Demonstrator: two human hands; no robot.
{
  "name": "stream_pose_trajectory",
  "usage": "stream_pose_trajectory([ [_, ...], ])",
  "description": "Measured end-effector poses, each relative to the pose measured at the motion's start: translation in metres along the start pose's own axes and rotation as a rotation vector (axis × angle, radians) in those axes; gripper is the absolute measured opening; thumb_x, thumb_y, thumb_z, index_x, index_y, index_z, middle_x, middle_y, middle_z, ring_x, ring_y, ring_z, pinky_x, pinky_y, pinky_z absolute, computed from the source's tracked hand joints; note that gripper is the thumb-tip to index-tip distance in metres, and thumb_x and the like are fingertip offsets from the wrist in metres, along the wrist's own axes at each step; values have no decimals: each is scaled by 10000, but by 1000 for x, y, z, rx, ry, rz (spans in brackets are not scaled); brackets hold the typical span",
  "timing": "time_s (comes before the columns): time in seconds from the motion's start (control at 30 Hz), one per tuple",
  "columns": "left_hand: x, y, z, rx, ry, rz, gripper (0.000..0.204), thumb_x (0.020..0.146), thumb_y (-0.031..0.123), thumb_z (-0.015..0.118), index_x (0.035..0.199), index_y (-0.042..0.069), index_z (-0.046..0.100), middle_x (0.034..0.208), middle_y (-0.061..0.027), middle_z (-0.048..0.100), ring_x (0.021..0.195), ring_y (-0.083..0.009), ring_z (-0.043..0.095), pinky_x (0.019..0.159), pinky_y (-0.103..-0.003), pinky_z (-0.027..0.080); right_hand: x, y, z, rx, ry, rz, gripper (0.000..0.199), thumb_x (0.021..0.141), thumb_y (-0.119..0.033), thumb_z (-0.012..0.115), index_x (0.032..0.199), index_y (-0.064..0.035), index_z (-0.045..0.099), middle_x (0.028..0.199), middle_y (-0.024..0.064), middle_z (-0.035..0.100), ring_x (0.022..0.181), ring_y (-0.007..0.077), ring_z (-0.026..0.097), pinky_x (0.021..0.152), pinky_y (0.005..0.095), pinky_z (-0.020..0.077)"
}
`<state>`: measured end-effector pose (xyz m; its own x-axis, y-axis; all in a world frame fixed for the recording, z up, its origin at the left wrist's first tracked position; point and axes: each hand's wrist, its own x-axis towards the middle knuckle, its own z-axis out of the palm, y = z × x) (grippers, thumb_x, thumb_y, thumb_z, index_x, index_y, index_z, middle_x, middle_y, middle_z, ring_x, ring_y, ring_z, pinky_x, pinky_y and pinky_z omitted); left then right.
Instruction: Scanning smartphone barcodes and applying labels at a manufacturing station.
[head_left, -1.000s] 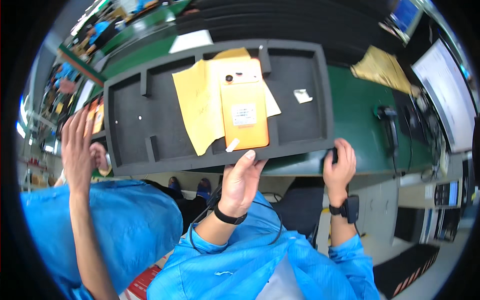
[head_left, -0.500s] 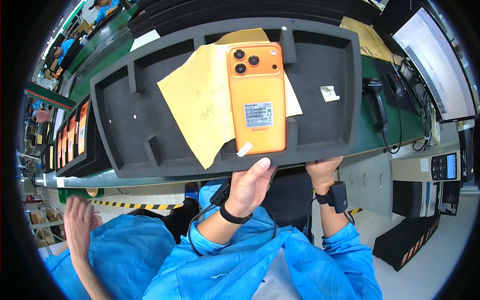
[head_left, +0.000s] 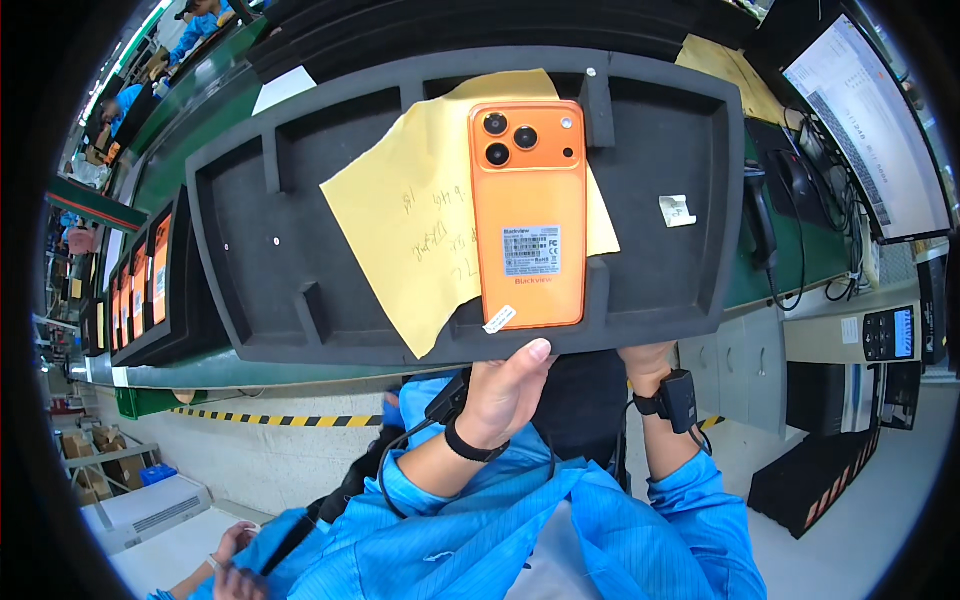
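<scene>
A long black foam tray [head_left: 380, 325] with several compartments spans the view in front of me. My left hand [head_left: 510, 390] is closed on its near edge, thumb up by the rim and fingers out of sight below. My right hand [head_left: 648, 360] grips the same edge further right, its fingers hidden under the tray. Across the tray's middle lies a torn yellow paper [head_left: 395, 215] with handwriting. On it rests an orange smartphone [head_left: 530, 210], back up, with a label and a small white sticker [head_left: 499, 319] at its lower end. A crumpled white slip [head_left: 677, 211] sits in the right compartment.
To the left, another black tray [head_left: 185, 310] holds several orange phones. A barcode scanner [head_left: 760, 225], a mouse [head_left: 795, 180] and a monitor [head_left: 870, 130] stand at the right on the green bench [head_left: 815, 250]. A co-worker's hands [head_left: 235, 560] show at lower left.
The tray, with the phone and paper in it, has shifted slightly toward me and to the right, covering more of my right hand. The co-worker's raised hand has moved down and away.
</scene>
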<state>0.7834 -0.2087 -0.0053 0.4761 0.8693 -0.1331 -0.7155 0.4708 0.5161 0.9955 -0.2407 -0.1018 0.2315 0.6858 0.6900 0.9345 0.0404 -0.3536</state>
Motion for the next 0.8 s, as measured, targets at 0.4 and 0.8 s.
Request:
stream_pose_trajectory([
  [0.4, 2, -5, 0, 5, 7, 31, 445, 883, 81, 664, 1303, 86, 519, 1265, -61, 590, 1185, -213, 562, 1066, -419, 418, 34, -24, -18, 158, 21, 72, 306, 736, -215, 690, 1007, -74, 716, 1046, 139, 689, 965, 378, 653, 850, 447, 509],
  [0.8, 57, 2, 35, 7, -34, -246, 435, 995, 206, 536, 1356, -12, 431, 1359, -179, 511, 1271, -339, 508, 1113, -459, 402, 19, 16, -91, 212, 295, 215, 134, 712, 45, 551, 713, -58, 636, 750, 100, 624, 703, 261, 598, 616, 359, 476],
])
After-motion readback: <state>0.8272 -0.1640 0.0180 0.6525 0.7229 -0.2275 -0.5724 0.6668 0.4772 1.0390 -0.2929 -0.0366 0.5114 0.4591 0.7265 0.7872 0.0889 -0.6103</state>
